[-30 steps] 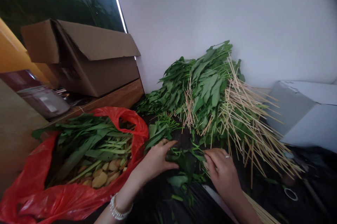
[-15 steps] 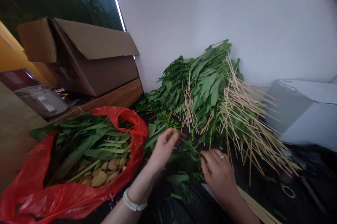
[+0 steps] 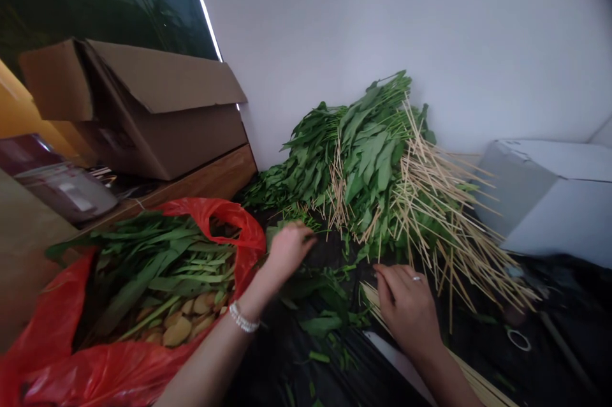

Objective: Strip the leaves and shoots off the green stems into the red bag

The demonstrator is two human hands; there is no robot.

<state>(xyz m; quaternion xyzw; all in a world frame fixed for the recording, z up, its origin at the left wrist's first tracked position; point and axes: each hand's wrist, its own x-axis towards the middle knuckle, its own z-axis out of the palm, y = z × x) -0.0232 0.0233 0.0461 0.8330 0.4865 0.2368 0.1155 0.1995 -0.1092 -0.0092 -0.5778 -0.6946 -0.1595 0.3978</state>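
My left hand [image 3: 291, 246], with a beaded bracelet at the wrist, is over small cut greens [image 3: 306, 219] beside the red bag. Its fingers are bent together, and what they hold, if anything, is hidden. My right hand [image 3: 408, 302], wearing a ring, is above a bundle of thin wooden sticks [image 3: 370, 298]. Thumb and fingertips are pinched, with no item clearly showing between them. Loose green leaves [image 3: 322, 324] lie between my hands on black plastic. Behind them is a heap of leafy greens [image 3: 375, 158] with wooden sticks [image 3: 444, 203] jutting out to the right.
At left, a red plastic bag [image 3: 248, 231] holds long leaves and pale brown slices [image 3: 176, 330]. An open cardboard box [image 3: 191, 139] stands on a wooden ledge beside a lidded tub [image 3: 71, 193]. A white box [image 3: 564, 203] and a ring-shaped item [image 3: 519, 340] are at right.
My left hand has moved left and slightly up, away from the leaves in the middle. My right hand has shifted slightly right. The sticks beneath it show more.
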